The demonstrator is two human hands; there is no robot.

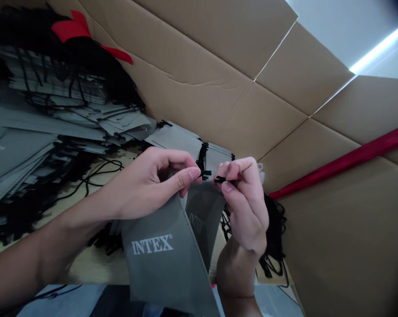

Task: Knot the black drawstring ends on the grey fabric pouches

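A grey drawstring pouch (162, 273) printed with "INTEX" in white hangs below my hands at the front. My left hand (162, 180) is closed in a pinch at the pouch's top edge, and a short black cord end (206, 173) sticks out past its thumb. Facing it, my right hand (245, 198) pinches another black cord end (220, 179). A small gap separates the two ends. Behind the front pouch, a second grey panel (203, 211) with the same print shows between my hands; whether it belongs to the same pouch I cannot tell.
Stacks of grey pouches (23, 154) with black cords fill the left side, under a black and red item (71, 30). More grey pouches (182, 138) lie behind my hands. Black cords (274, 233) hang at the right. Cardboard walls (199, 57) surround the work surface, with a red strip (344, 160) along one.
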